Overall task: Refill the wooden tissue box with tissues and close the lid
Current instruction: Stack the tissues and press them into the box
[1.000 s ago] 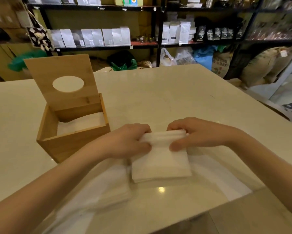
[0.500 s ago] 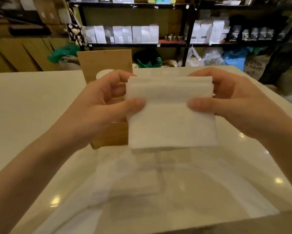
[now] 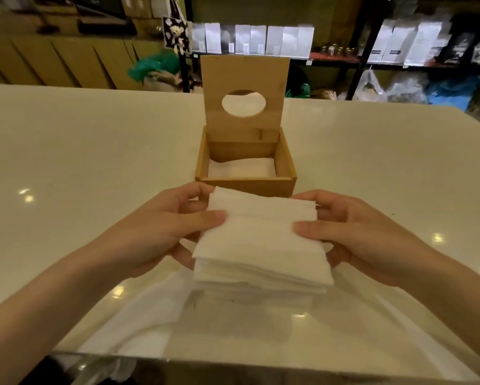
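Observation:
A stack of white tissues [image 3: 261, 245] is held in the air just in front of the wooden tissue box [image 3: 245, 183]. My left hand [image 3: 161, 232] grips its left side, thumb on top. My right hand [image 3: 363, 237] grips the right side the same way. The box stands on the cream table [image 3: 80, 151], directly beyond the stack. Its lid [image 3: 244, 76], with an oval hole, stands upright at the back. A few white tissues [image 3: 241, 168] lie flat in the bottom of the box.
A crumpled clear plastic wrapper [image 3: 233, 329] lies on the table under my hands, reaching the near edge. Behind the table are black shelves [image 3: 352, 56] with white bags and jars, and plastic sacks on the floor.
Both hands lifted the tissue stack off the table, raised it, then lowered and tilted it flatter. The box now shows centred beyond the stack.

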### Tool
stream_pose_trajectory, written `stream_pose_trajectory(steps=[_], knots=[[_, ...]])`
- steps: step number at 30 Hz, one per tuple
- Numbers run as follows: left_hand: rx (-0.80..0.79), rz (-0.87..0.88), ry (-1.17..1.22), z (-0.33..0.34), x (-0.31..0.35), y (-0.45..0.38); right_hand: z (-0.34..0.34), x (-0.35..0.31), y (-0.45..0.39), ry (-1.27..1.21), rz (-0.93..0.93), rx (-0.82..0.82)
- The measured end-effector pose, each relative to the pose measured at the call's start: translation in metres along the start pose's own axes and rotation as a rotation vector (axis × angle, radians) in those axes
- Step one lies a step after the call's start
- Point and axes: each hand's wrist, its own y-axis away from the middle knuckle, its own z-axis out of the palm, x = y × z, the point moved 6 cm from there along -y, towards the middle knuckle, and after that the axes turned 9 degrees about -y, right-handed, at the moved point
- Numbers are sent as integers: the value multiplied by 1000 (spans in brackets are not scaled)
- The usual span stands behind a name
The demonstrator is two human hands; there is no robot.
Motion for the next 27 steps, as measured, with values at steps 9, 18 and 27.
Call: stream_pose_trajectory(steps=[9, 18, 27], knots=[[106, 38, -358, -5, -15, -7, -3, 13, 1, 229, -90, 91], [195, 158, -753, -7, -11, -6, -8, 6, 3, 635, -293, 244], [-47, 66, -897, -8, -26, -7, -15, 30, -6, 1040, -222, 53]])
